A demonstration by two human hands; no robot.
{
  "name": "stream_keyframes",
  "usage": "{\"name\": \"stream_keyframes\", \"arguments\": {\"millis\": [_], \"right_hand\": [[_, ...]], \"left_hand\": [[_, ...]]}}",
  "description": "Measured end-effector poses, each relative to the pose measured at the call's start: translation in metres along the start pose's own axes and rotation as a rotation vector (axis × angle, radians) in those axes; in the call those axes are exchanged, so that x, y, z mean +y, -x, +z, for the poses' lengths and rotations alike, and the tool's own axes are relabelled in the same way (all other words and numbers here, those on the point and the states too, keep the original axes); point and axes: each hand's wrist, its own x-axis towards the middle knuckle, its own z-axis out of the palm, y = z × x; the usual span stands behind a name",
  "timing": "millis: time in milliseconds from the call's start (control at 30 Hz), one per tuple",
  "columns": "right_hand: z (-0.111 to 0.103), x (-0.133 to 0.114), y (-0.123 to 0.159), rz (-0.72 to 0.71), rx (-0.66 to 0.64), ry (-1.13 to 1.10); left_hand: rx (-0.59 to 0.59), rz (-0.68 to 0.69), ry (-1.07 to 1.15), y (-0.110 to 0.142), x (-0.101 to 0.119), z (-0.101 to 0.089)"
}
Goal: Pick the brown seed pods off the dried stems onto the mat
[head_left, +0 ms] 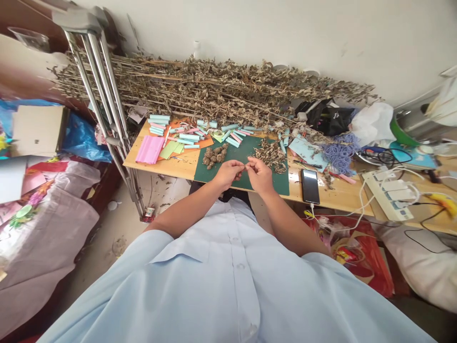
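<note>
Over the front of a green mat, my left hand and my right hand meet fingertip to fingertip. Both are closed in a pinch, and whatever lies between the fingers is too small to make out. Just beyond my left hand sits a heap of brown, rolled-up balls, which look like dried plant matter. Loose dried leaves form a pile on the mat beyond my right hand.
Long bundles of dried stalks lie along the wall. Blue paper rolls and pink paper cover the table's left side. A phone and a power strip lie to the right. Metal crutches lean at the left.
</note>
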Motion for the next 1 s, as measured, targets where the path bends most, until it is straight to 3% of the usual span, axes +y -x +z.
{"name": "stream_keyframes", "arguments": {"millis": [233,1000], "right_hand": [[-0.001,-0.013,0.003,-0.093,-0.001,0.059],[0.006,-0.013,0.004,-0.03,0.024,0.029]], "left_hand": [[-0.067,-0.038,0.051,-0.001,-0.002,-0.005],[-0.07,-0.047,0.078,0.002,0.005,0.001]]}}
